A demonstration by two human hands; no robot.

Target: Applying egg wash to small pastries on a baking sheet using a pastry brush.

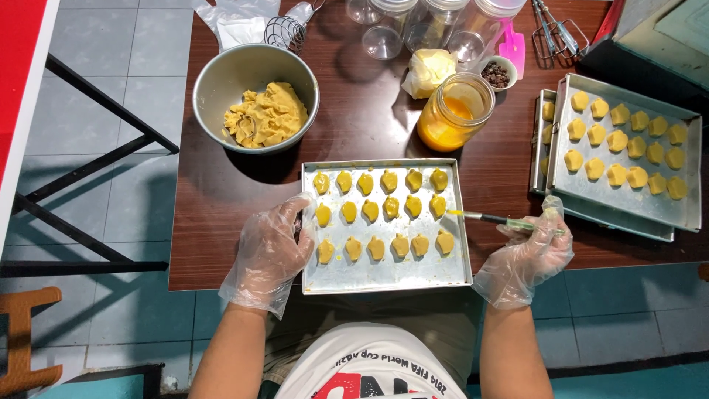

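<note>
- A dark wood table (221, 214) stands on a grey tiled floor (96, 96), seen from above.
- At its near edge lies a metal tray (391, 277) holding three rows of small yellow dough pieces (377, 209); the upper two rows look glossy, the lowest row paler.
- The left hand (269, 251), in a clear plastic glove, grips the tray's left rim, fingers curled over the edge.
- The right hand (528, 251), also gloved, is closed around a green-handled brush (491, 219); the yellow-wet tip sits just above the right end of the middle row.
- Behind the tray stands an open glass jar (454, 111) of orange-yellow liquid.
- To the left is a steel bowl (255, 66) with a lump of yellow dough (267, 117) inside.
- At the right, two stacked trays (628, 203); the top one carries more dough pieces.
- At the far edge: a butter block (430, 70), a small bowl of dark bits (496, 74), clear plastic jars (384, 33), a whisk (286, 31) and mixer beaters (557, 33).
</note>
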